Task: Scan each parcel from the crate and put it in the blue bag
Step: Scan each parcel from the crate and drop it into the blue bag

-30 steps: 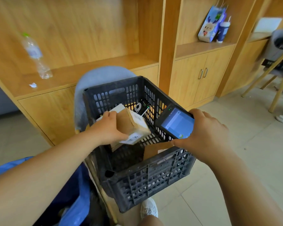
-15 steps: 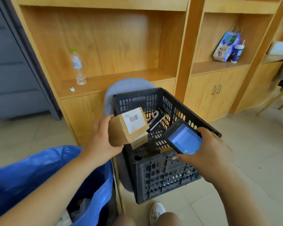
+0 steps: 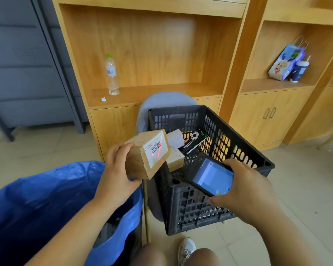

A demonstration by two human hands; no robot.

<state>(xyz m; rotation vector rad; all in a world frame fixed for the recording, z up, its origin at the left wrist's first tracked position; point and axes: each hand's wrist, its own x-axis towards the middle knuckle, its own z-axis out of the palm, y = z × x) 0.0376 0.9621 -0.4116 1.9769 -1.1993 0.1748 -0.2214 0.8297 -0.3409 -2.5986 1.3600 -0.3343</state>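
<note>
Over the left edge of the holey black plastic crate (image 3: 200, 208), the left hand (image 3: 115, 175) has its grip round a boxy brown cardboard parcel (image 3: 136, 164), long side slanting up to the right, white label (image 3: 156, 148) facing the scanner (image 3: 210, 174). The right hand (image 3: 246, 191) has its grip round that flat black scanner.

You get bright, even daylight with soft shadows; light glows orange through the crate (image 3: 196, 208) slots. A red scan line glares across the parcel (image 3: 148, 152) label. Your wide lens bows the shelf (image 3: 161, 91) uprights at the edges, and fine print looks slightly soft
</note>
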